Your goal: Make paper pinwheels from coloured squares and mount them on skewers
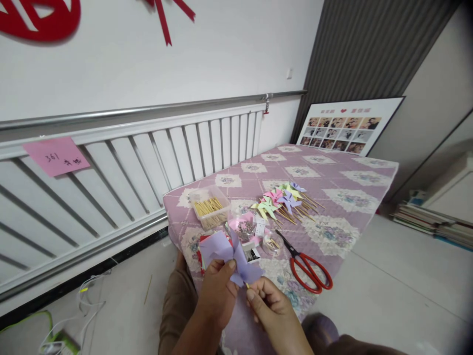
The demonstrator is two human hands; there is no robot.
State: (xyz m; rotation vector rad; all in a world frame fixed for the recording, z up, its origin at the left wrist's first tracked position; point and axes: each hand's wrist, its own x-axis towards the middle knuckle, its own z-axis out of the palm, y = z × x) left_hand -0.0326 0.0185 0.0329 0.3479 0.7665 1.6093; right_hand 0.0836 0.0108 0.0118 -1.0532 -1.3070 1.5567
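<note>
A purple paper pinwheel [240, 256] is pinched between the thumb and fingers of my left hand [218, 291], above the near part of the table. Just to its right, my right hand [268, 303] is closed on a thin wooden stick [247, 285], whose pale tip shows by the pinwheel's lower edge; the rest is hidden by my fingers. Behind the pinwheel lie coloured paper sheets [201, 259], mostly covered. Past my hands are a small box of dark bits [253, 255], a round clear container [272, 243] with short pale pieces, and a pink-lined tray of metal pins [244, 229].
A clear box [210, 206] of wooden sticks stands at the table's left edge. Finished pinwheels [283, 199] lie in a pile farther back. Red-handled scissors [306, 268] rest right of my hands. A white radiator [148, 162] runs along the wall, beside the floral tablecloth [332, 231].
</note>
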